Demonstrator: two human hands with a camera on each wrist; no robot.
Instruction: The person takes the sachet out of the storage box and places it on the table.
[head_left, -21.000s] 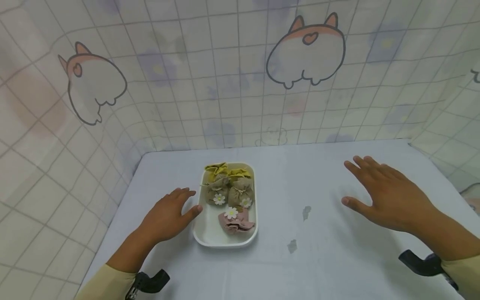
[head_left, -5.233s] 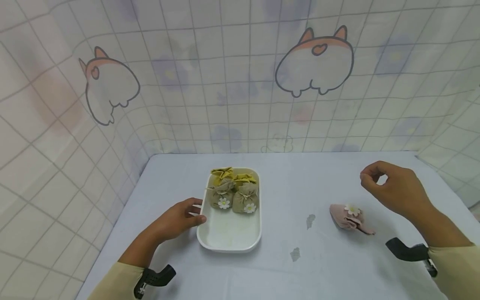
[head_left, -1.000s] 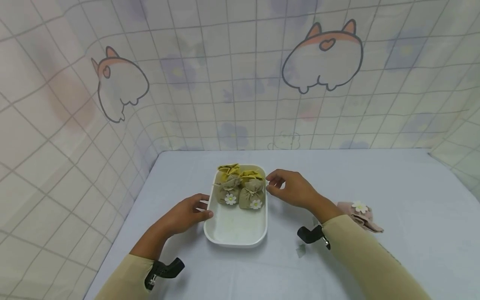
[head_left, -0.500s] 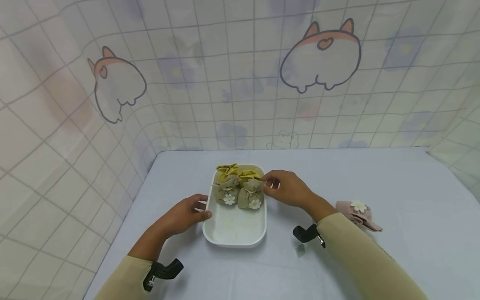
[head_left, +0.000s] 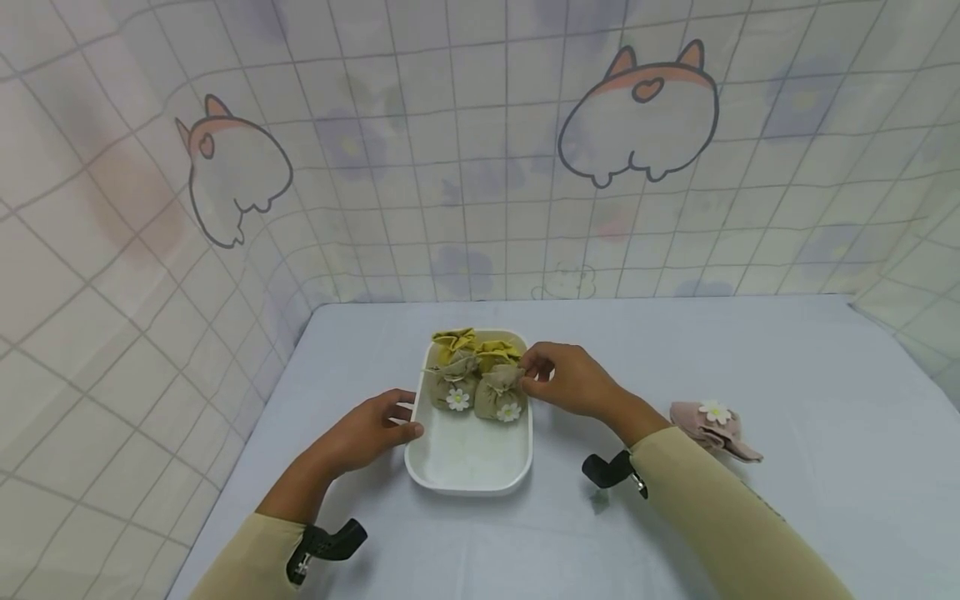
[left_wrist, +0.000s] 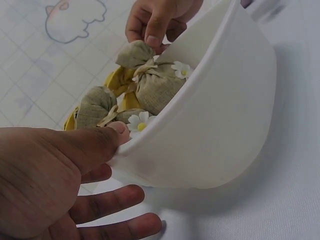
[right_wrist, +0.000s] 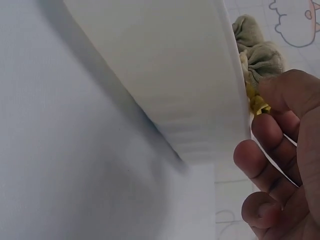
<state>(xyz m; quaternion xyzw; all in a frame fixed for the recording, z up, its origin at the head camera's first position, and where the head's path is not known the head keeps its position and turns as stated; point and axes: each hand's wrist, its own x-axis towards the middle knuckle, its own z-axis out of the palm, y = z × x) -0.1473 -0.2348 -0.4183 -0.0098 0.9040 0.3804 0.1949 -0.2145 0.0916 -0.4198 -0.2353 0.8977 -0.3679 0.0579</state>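
With the fingers of the right hand (head_left: 573, 379), pinches the gathered top of the right beige pouch (head_left: 497, 397), inside the white tray (head_left: 468, 458), at its right side. Holds the other fingers of this hand bent, just beside the outer right wall of the tray. Cannot tell from these views any lifting of the pouch from the tray bottom. With the left hand (head_left: 367, 433), grips the left edge of the tray, having the thumb over the rim and the other fingers spread along the outer side.

Has the left beige pouch (head_left: 448, 385) just beside the right one, both in the far half of the tray, with a white flower (head_left: 508, 412) on the front of each. Shows yellow cloth (head_left: 453, 338) behind these pouches, at the far end; cannot see its full shape. Has also a pink bundle (head_left: 722, 433) on the desk (head_left: 840, 392), to the right, well apart from the tray and near the right sleeve (head_left: 727, 508), with a flower on top and a loose end pointing to the near right. Shows a patterned curtain (head_left: 480, 217) at the far side and at the left.
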